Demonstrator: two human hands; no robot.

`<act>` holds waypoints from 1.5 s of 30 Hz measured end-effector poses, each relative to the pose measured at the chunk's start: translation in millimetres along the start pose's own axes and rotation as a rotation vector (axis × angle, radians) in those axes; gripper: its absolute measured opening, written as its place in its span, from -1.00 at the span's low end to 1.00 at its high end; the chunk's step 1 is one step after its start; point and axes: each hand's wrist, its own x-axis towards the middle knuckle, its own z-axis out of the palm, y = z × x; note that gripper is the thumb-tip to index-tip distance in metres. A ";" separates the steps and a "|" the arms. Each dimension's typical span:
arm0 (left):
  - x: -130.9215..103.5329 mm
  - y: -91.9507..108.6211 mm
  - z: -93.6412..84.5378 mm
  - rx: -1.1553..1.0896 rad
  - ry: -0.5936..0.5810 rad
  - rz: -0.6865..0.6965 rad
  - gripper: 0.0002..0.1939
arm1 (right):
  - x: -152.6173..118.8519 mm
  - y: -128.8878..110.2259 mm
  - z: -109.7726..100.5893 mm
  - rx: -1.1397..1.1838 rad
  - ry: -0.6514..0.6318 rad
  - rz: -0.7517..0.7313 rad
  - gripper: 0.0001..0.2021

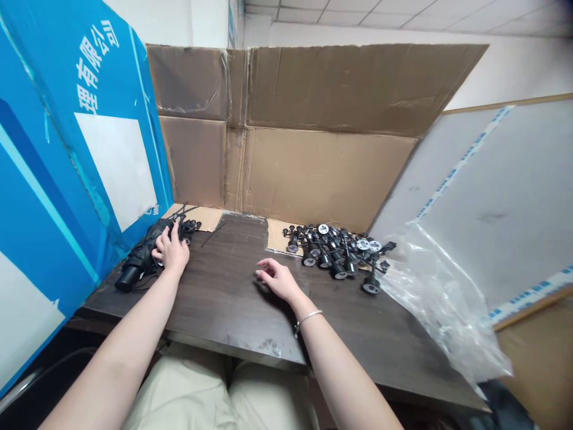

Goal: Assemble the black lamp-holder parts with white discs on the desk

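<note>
My left hand point(172, 248) reaches to the left side of the dark table, its fingers spread over a black bundle point(144, 254) that looks like a folded umbrella. Several small black parts point(190, 227) lie just beyond those fingers. Whether the fingertips touch the bundle or a part behind it, I cannot tell. My right hand point(278, 278) is over the middle of the table with its fingers loosely bent, and nothing shows in it. To its right lies a heap of black parts point(333, 248), with thin stems and round cylinder ends, some with silvery or white discs.
The dark wooden table point(224, 280) has cardboard panels point(331, 173) standing at its back. A blue printed panel point(120, 77) closes the left side. Crumpled clear plastic point(439, 292) hangs over the right edge, beside a grey board point(501, 197).
</note>
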 end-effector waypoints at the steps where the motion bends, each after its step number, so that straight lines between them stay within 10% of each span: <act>1: -0.5 0.3 0.2 -0.004 0.021 -0.008 -0.49 | 0.4 1.1 -1.1 -0.008 0.006 0.001 -0.77; 11: -2.4 -1.4 -4.6 -0.215 0.035 0.084 -0.63 | 5.9 15.4 -15.2 -0.022 0.131 0.088 -0.79; 20: -16.8 2.7 4.4 -0.316 -0.720 0.326 -0.63 | 7.9 24.3 -23.5 -0.068 0.087 0.165 -0.83; 32: -15.9 2.0 4.7 -0.340 -0.708 0.282 -0.62 | 8.0 16.2 -45.6 0.311 -0.083 0.338 -0.91; 45: -15.8 4.1 2.6 -0.325 -0.719 0.276 -0.62 | -39.7 54.1 -157.2 -0.046 -0.043 0.705 -0.89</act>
